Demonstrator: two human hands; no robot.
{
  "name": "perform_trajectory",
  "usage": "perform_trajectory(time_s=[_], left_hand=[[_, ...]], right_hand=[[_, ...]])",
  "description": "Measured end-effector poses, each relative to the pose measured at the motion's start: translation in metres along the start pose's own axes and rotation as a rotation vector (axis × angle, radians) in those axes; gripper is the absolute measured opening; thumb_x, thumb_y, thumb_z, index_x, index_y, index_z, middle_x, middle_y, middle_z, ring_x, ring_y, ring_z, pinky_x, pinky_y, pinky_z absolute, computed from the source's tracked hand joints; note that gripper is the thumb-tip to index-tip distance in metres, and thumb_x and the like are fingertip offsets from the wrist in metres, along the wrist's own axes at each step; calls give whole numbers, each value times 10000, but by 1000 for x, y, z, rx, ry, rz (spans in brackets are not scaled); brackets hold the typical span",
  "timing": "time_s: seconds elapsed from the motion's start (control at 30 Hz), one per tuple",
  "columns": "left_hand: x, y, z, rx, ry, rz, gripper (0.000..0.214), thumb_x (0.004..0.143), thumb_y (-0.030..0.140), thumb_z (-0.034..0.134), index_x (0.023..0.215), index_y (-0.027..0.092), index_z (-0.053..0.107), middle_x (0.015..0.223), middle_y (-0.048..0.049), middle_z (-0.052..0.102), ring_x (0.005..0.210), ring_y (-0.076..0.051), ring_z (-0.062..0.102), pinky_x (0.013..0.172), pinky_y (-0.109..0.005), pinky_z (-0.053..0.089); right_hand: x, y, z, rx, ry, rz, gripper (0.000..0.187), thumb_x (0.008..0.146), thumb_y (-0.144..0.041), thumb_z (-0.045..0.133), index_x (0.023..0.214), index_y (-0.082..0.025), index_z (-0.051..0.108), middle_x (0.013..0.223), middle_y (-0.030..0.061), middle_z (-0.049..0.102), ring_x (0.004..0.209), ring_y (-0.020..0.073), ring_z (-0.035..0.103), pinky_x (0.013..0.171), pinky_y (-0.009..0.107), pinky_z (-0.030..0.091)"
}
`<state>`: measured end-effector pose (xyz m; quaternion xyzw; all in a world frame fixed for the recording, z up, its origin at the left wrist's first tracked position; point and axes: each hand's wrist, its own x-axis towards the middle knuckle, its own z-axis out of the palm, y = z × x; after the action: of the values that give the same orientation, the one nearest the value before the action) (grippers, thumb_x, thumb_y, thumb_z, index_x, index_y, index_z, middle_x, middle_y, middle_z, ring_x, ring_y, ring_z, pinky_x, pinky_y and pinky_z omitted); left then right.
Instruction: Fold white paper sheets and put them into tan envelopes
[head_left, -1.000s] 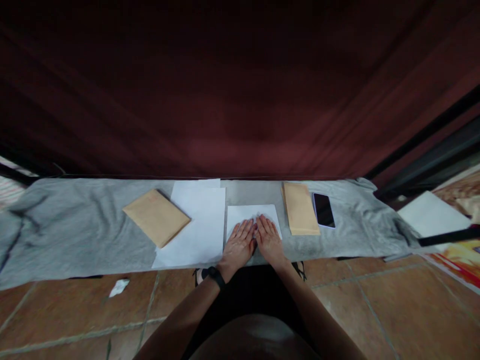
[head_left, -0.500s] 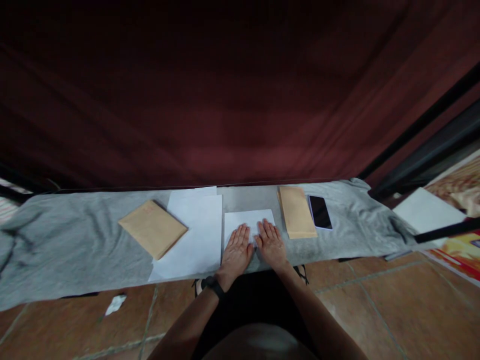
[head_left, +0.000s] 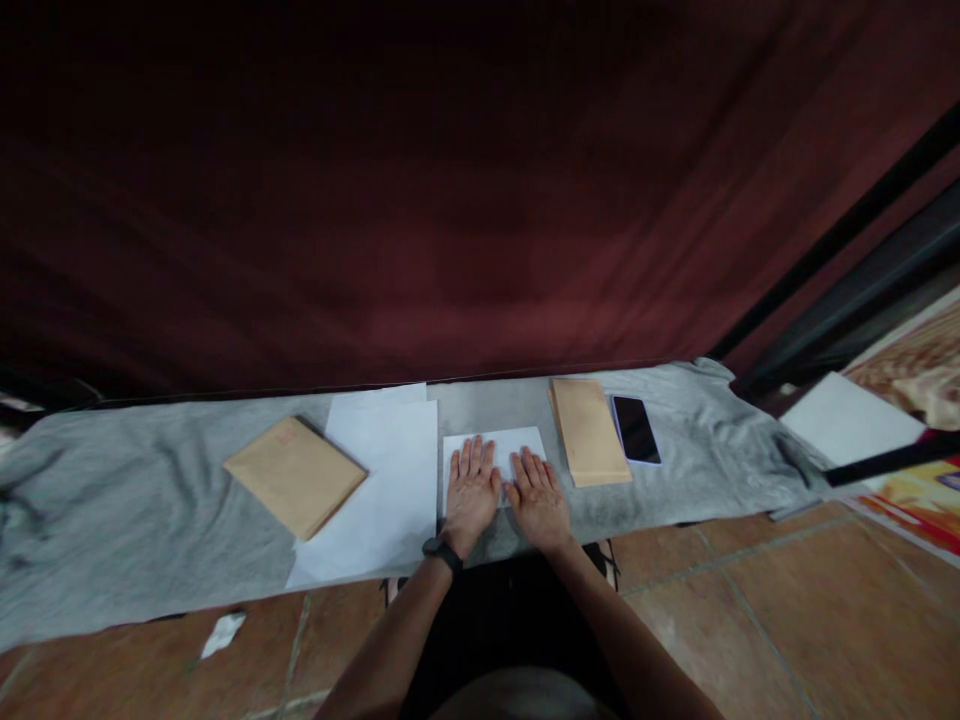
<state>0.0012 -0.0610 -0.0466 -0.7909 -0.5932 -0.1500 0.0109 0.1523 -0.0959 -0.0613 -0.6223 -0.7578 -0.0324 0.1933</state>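
A small white sheet of paper (head_left: 517,439), seemingly folded, lies on the grey cloth directly in front of me. My left hand (head_left: 472,490) rests flat on its left part, fingers stretched out, a dark band on the wrist. On the right part of the same paper, my right hand (head_left: 538,497) lies flat with its fingers slightly spread. Both palms cover the paper's near side. Just left of it are larger white sheets (head_left: 397,470), with a stack of brown envelopes (head_left: 296,475) overlapping their left edge. More brown envelopes (head_left: 592,435) lie to the right of my right hand.
A phone (head_left: 637,430) lies beside the right-hand envelopes. The grey cloth (head_left: 150,520) covers a long narrow surface, backed by a dark red curtain (head_left: 465,250). A white crumpled scrap (head_left: 223,635) is on the tiled floor (head_left: 720,620). A white panel (head_left: 851,420) stands at far right.
My left hand has slid a little forward over the paper, while my right hand stays flat near the same spot. The view has tilted slightly; envelopes and phone have not moved on the cloth.
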Motion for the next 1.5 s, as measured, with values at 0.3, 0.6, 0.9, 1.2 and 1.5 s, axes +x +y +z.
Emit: perform_trajectory(time_s=[0.3, 0.6, 0.9, 1.2, 1.5], left_hand=[[0, 4, -7, 26, -20, -26, 540, 982, 289, 381, 1515, 203, 379, 1615, -117, 331, 1513, -310, 237, 1220, -623, 174], [0, 2, -2, 46, 23, -7, 557, 970, 274, 382, 1523, 211, 364, 1601, -120, 358, 1510, -308, 248, 1211, -635, 186], [1, 2, 0, 92, 1, 13, 557, 956, 252, 398, 1508, 178, 402, 1614, -139, 317, 1515, -322, 226, 1204, -639, 182], [0, 0, 8, 92, 34, -6, 562, 961, 274, 387, 1520, 214, 381, 1600, -121, 358, 1518, -302, 225, 1199, -630, 197], [-1, 1, 6, 77, 30, 0, 536, 973, 270, 366, 1501, 190, 412, 1580, -138, 394, 1500, -322, 270, 1189, -646, 207]], right_hand=[[1, -2, 0, 28, 5, 35, 540, 1015, -342, 439, 1523, -164, 397, 1565, 132, 410, 1446, 267, 381, 1176, 453, 287], [2, -2, 1, 53, -5, 56, 542, 1012, -353, 437, 1526, -184, 399, 1571, 114, 401, 1441, 264, 394, 1179, 451, 294], [2, -2, 0, 45, -7, 49, 536, 1027, -381, 420, 1522, -175, 406, 1580, 112, 384, 1444, 264, 390, 1183, 449, 295], [1, -2, 3, 39, 38, 51, 519, 1019, -366, 429, 1502, -177, 438, 1562, 107, 415, 1427, 260, 418, 1184, 452, 299], [1, 0, 6, 43, -1, 49, 530, 1034, -410, 370, 1504, -174, 434, 1564, 113, 404, 1449, 253, 386, 1186, 462, 284]])
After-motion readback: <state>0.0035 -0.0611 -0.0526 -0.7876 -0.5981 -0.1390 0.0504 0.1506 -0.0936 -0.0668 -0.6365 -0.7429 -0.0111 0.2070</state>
